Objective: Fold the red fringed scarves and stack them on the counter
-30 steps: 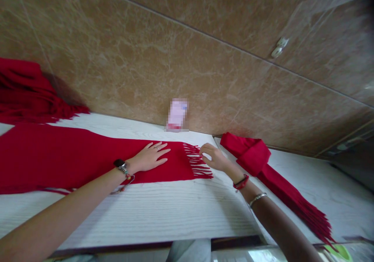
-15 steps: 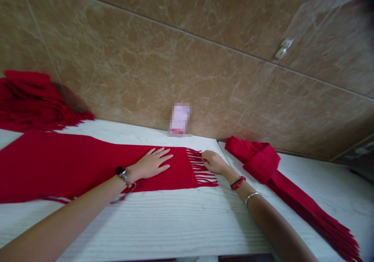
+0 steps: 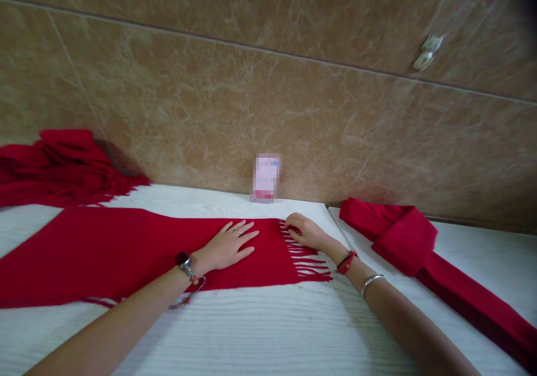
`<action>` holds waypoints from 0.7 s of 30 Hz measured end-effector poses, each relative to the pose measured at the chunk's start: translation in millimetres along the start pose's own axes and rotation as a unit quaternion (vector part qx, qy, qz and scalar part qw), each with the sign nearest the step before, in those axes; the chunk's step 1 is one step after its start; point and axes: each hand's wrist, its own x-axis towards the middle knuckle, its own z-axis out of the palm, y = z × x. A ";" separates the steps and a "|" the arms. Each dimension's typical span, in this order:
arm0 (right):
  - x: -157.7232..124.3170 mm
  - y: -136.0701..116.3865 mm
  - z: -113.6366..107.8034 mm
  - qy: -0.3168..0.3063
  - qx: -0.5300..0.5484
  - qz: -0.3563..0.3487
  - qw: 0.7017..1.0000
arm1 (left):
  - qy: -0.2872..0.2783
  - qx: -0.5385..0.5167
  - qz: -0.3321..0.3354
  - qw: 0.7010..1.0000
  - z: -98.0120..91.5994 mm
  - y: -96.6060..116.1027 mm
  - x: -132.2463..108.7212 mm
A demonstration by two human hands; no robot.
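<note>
A red scarf (image 3: 126,247) lies spread flat across a white wood-grain table (image 3: 260,325), its fringe (image 3: 308,255) at the right end. My left hand (image 3: 229,245) rests flat on the scarf near that end, fingers stretched out and slightly apart, a ring on one finger. My right hand (image 3: 305,230) sits at the top of the fringe with its fingers curled onto the tassels. Both wrists carry bracelets.
A pile of red scarves (image 3: 62,166) lies at the back left against the brown marble wall (image 3: 268,96). Another red scarf (image 3: 415,247), folded, stretches along the right. A small blurred pink item (image 3: 265,178) stands against the wall.
My right hand has come down from just above the fringe onto the tassels and curled its fingers on them. The left hand stays flat on the scarf. The camera has tilted and shifted.
</note>
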 end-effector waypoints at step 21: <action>23.9 -5.3 5.3 -0.015 -0.012 0.001 1.000 | 0.008 0.003 0.013 1.000 0.9 0.3 -3.2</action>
